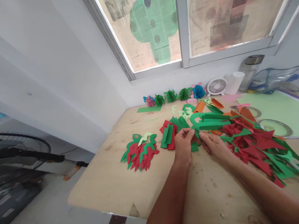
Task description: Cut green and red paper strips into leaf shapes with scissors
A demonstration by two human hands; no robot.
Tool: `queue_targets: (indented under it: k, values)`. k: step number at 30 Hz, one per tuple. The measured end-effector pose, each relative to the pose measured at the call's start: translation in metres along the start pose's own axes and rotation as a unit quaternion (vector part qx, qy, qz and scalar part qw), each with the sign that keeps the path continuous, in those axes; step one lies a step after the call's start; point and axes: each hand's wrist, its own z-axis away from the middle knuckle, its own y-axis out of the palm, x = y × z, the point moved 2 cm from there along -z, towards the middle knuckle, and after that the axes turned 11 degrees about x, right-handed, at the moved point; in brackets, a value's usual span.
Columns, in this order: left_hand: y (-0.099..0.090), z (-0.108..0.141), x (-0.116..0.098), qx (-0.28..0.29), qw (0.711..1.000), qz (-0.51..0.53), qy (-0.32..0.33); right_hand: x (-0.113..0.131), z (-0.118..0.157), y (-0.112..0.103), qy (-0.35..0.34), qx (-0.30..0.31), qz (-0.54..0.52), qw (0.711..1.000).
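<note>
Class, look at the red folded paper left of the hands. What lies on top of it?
A folded green paper strip lies across the red folded paper. The red surface directly beneath the strip is covered, so it cannot be seen.

on table [102, 183]: cutouts [140, 152] left of hands [183, 141] | scraps [261, 140] right | desk fan [217, 86] behind

no legible text, only blurred window newsprint [203, 23]

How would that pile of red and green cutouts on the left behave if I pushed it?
The cutouts look like thin paper, so probably light and bendy. Overlapping and seemingly loose, they'd likely slide apart. Their narrow points might crease.
</note>
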Motion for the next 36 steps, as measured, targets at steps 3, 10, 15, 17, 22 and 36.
queue_targets:
  k: [3, 10, 15, 17, 22, 36]
  values:
    - [0.0007, -0.0003, 0.0018, 0.000, 1.000, 0.010, 0.001, -0.0039, -0.0017, -0.0001, 0.001, 0.006, -0.003, 1.000]
    - [0.0029, 0.0013, 0.0030, 0.003, 1.000, 0.023, 0.000, -0.0061, -0.0023, 0.0003, -0.005, -0.003, -0.013, 1.000]
    - [0.0034, 0.0015, 0.0032, 0.005, 1.000, 0.027, 0.000, -0.0069, -0.0025, -0.0005, -0.003, 0.002, -0.013, 1.000]
    - [0.0032, 0.0015, 0.0033, 0.003, 1.000, 0.028, 0.002, -0.0072, -0.0027, -0.0005, -0.003, 0.004, -0.011, 1.000]
    - [0.0029, 0.0021, 0.0038, 0.013, 0.999, 0.034, 0.000, -0.0060, -0.0025, -0.0003, -0.008, -0.011, -0.010, 1.000]
    - [0.0021, 0.0017, 0.0067, 0.026, 0.999, 0.035, 0.004, -0.0098, -0.0055, -0.0026, -0.047, -0.046, 0.040, 0.997]
